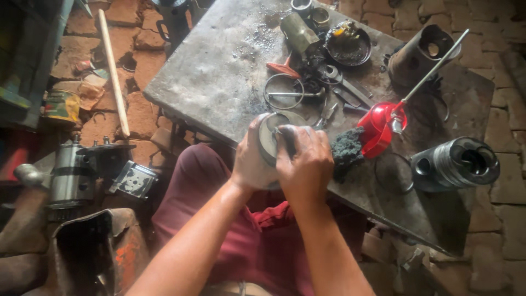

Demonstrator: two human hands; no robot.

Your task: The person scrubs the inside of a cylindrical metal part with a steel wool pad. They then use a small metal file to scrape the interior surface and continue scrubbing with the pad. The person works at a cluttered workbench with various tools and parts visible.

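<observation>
Left hand (253, 159) cupping piston (269, 140) (grey), right hand (304, 159) atop

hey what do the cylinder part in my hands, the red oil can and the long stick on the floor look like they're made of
The cylinder part, held in the left hand with the right hand over it, looks like bare metal: dull grey with a pale machined rim. The red oil can seems to be glossy painted metal or plastic, with a thin metal spout. The long stick looks like pale, unfinished wood.
</observation>
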